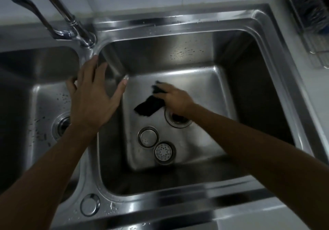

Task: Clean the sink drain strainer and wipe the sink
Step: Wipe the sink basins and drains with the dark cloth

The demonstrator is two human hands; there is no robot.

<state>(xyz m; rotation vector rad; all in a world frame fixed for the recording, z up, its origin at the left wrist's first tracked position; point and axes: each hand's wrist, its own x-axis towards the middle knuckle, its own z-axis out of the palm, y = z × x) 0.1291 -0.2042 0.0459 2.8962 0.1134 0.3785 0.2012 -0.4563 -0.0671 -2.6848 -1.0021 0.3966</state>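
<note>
A steel double sink [178,25] fills the view. In the right basin, my right hand [175,99] presses a black cloth [148,106] on the basin floor, just beyond the open drain hole [178,122]. Two round metal strainer parts lie on the floor near the front: a cup-like one [148,137] and a perforated one [164,152] beside it. My left hand [92,94] rests flat with fingers spread on the divider between the basins, holding nothing.
The faucet [71,21] rises at the back left above the divider. The left basin has its own drain [62,124] and water drops. A round cap [89,204] sits on the front rim. A wire dish rack [311,16] stands on the counter at the right.
</note>
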